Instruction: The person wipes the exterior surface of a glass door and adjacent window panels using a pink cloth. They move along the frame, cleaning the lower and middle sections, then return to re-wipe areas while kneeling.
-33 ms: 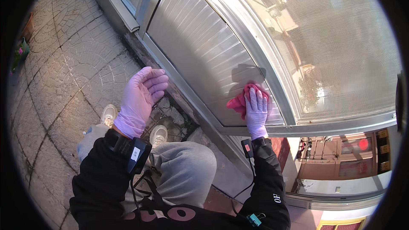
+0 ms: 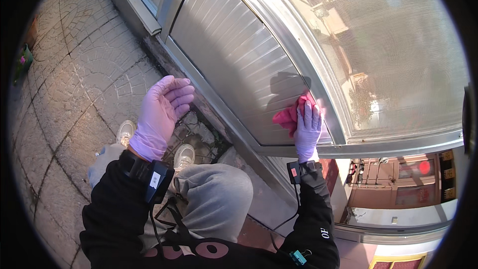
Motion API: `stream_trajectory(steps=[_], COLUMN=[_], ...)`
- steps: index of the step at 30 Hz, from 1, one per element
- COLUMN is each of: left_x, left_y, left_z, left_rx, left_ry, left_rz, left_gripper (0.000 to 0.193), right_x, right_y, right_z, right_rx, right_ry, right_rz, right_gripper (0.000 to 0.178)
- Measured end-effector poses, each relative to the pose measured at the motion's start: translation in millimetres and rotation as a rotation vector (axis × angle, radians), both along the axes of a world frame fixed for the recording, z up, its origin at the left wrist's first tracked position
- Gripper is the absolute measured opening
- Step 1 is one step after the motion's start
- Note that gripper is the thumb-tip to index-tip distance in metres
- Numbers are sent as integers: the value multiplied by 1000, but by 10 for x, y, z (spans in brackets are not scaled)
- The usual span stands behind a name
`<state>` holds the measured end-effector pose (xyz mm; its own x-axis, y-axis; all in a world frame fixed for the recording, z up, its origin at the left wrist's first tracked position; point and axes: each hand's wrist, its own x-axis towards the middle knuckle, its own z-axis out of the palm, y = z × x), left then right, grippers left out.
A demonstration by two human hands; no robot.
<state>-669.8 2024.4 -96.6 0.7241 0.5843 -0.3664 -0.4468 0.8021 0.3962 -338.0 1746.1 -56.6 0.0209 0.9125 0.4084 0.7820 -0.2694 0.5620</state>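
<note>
My right hand, in a pale purple glove, presses a crumpled pink cloth flat against the ribbed metal door panel. Hand and cloth are at the panel's lower right corner, beside its metal frame. The cloth's left part bunches out past the fingers. My left hand, gloved the same way, hangs in the air left of the panel above the paving. Its fingers are loosely curled with the palm partly showing, and nothing is in it.
Above the panel, a large mesh-covered pane reflects the surroundings. Paving stones spread out on the left, with a potted plant at the far edge. A stone ledge runs along the wall's foot. My shoes stand close to the sill.
My right hand has slid the pink cloth slightly to the right, closer to the frame's edge. The left hand has barely shifted.
</note>
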Motion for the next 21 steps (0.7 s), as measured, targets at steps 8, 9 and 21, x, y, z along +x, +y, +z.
stream_trajectory(steps=[8,9,21], left_x=[3,11,-69], left_y=[22,33,104], left_z=[-37,-36,-140], left_rx=[12,10,-48], left_ry=[-15,-11,-145], left_rz=[22,22,-47], left_gripper=[35,35,36], right_x=[-148,-197,-353], right_y=[-121,-130,-625], right_z=[-875,-1023,246], right_rx=[55,-61,910], right_ry=[73,99,953], right_rz=[58,69,-132], right_gripper=[49,43,19])
